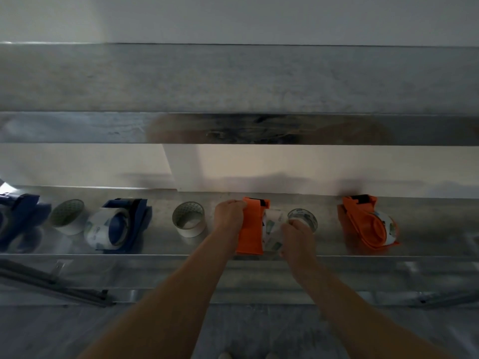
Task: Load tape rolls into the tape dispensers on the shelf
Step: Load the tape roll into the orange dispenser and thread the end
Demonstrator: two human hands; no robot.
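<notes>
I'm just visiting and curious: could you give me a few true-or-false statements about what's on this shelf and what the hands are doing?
1. The left hand grips an orange dispenser. True.
2. The right hand is empty. False: it holds a tape roll against that dispenser.
3. The far orange dispenser on the right has no tape. False: a roll sits in it.
4. A loose white roll stands on the shelf, left of the left hand. True.
5. Every dispenser is orange. False: a blue dispenser lies further left.
</notes>
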